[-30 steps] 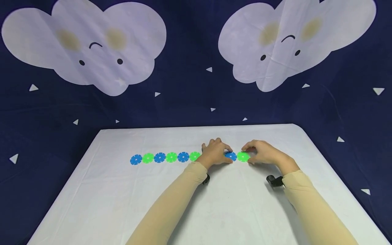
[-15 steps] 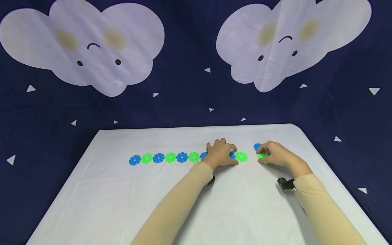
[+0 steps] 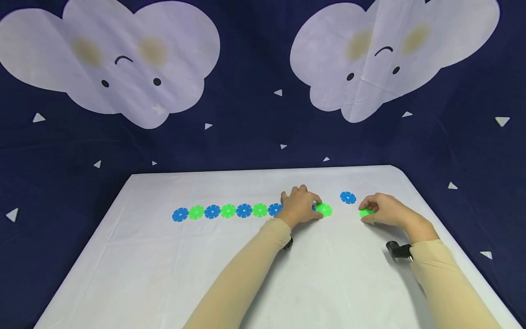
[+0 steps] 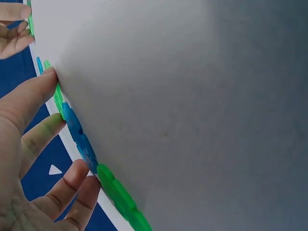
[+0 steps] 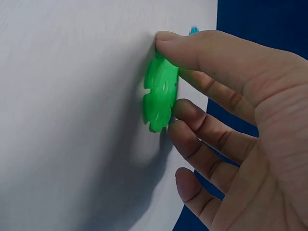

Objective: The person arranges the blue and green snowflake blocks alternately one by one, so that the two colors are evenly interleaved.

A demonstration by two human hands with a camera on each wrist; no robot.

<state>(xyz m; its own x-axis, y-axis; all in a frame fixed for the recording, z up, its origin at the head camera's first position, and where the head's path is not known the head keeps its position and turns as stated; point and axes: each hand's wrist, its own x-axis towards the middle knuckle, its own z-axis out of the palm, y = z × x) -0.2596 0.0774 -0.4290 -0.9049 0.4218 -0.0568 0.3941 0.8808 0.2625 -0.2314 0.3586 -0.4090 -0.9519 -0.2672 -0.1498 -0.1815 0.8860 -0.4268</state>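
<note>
A row of flat notched plastic discs, alternating blue (image 3: 244, 210) and green (image 3: 260, 210), runs across the table. My left hand (image 3: 300, 208) is over its right end, hiding part of the row. Thumb and index finger hold the last green disc (image 3: 324, 210) at opposite edges; in the left wrist view this green disc (image 4: 58, 98) abuts a blue disc (image 4: 79, 137). Farther right, my right hand (image 3: 386, 210) pinches a separate green disc (image 5: 161, 91) between thumb and fingers, close to the tabletop. Beyond it to the left lies a lone blue disc (image 3: 348, 198).
A white cloth covers the table (image 3: 123, 274). Behind rises a dark blue curtain (image 3: 250, 137) printed with clouds and small triangles. The table's right edge slopes past the right forearm. A black camera mount (image 3: 397, 250) sits at the right wrist.
My right hand has left the row's end and moved right, now with a separate green disc. The lone blue disc has come into view. My left hand has shifted right to the last green disc.
</note>
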